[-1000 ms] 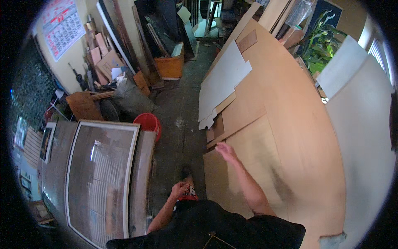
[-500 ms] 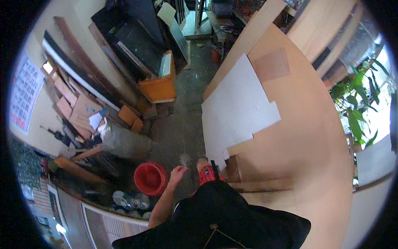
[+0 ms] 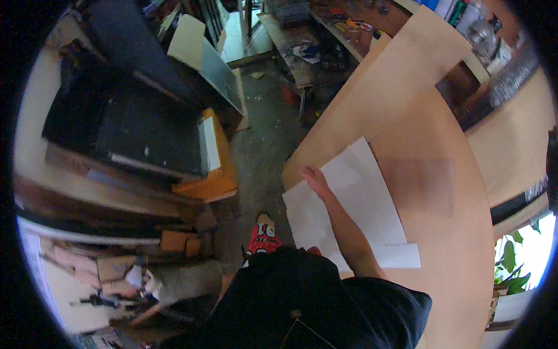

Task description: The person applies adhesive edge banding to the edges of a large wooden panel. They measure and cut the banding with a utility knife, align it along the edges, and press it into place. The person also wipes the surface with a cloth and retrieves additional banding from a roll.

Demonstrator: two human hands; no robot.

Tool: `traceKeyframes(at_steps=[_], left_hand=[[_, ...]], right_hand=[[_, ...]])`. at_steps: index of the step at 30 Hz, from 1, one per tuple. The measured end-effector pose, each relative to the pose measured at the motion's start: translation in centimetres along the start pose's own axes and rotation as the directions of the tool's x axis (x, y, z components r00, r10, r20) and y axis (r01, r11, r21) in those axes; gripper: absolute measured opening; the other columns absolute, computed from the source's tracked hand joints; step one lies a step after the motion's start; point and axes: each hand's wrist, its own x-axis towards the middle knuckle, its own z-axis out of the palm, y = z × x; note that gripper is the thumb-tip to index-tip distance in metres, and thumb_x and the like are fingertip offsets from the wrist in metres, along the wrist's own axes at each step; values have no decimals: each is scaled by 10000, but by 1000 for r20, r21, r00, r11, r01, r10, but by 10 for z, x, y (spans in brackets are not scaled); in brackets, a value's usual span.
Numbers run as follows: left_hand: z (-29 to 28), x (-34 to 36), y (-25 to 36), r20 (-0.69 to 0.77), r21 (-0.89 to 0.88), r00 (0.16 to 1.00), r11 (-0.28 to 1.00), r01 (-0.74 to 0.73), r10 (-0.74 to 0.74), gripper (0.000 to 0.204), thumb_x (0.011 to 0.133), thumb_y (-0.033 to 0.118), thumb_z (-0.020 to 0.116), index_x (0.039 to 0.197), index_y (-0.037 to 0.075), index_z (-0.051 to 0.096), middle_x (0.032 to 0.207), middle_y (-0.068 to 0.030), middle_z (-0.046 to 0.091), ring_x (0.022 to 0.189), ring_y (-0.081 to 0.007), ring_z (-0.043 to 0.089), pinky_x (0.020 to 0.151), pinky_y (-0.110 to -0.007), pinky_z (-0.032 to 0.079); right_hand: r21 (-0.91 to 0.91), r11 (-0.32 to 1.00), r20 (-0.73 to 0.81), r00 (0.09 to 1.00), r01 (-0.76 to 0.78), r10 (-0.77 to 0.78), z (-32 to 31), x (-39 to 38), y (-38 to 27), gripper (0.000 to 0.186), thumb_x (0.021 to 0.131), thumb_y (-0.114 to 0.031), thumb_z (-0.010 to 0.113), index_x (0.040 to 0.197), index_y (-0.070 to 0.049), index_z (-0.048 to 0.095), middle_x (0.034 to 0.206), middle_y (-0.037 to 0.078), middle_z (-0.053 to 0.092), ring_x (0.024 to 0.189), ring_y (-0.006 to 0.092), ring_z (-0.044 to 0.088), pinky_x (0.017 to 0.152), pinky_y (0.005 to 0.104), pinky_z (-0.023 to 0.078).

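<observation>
My right hand point(image 3: 314, 179) hangs in the air over the left edge of a white sheet point(image 3: 349, 209) with a stepped outline. Nothing shows in its fingers, which look loosely apart, though slightly blurred. That sheet lies flat on a big light-brown board surface point(image 3: 447, 250), and my right forearm crosses above it. A brownish rectangular patch point(image 3: 419, 187) lies beside the sheet. Only a bit of my left arm point(image 3: 228, 281) shows beside my dark shirt; the left hand is out of sight.
A long wooden board point(image 3: 401, 75) rests on the surface's far side. Left of the walkway point(image 3: 256, 157) stand an orange-brown box point(image 3: 224, 177) and dark panels point(image 3: 145, 122). Farther off is a cluttered workbench point(image 3: 349, 35). A grey sack point(image 3: 192, 282) stands at lower left.
My view has turned and shifted forward along the walkway. The right hand has come into view over the white sheet. The left hand and the red bucket have left the view.
</observation>
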Motion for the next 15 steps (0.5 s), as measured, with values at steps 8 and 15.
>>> traceKeyframes(at_steps=[8, 15], left_hand=[[-73, 215, 263, 120, 90, 988, 990, -108, 97, 319, 874, 374, 624, 985, 76, 647, 817, -50, 649, 666, -140, 596, 537, -276, 409], [-170, 367, 593, 33, -181, 918, 906, -384, 395, 308, 885, 369, 621, 958, 70, 638, 793, -26, 636, 643, -104, 580, 483, -243, 376]], right_hand=[[-58, 996, 115, 990, -74, 81, 11, 217, -125, 406, 882, -283, 677, 1177, -11, 614, 1114, 94, 654, 1031, 171, 607, 903, 309, 471], [-81, 994, -314, 949, -66, 37, -83, 389, -147, 422, 862, -302, 682, 1166, -15, 623, 1047, 46, 664, 926, 132, 608, 771, 287, 486]])
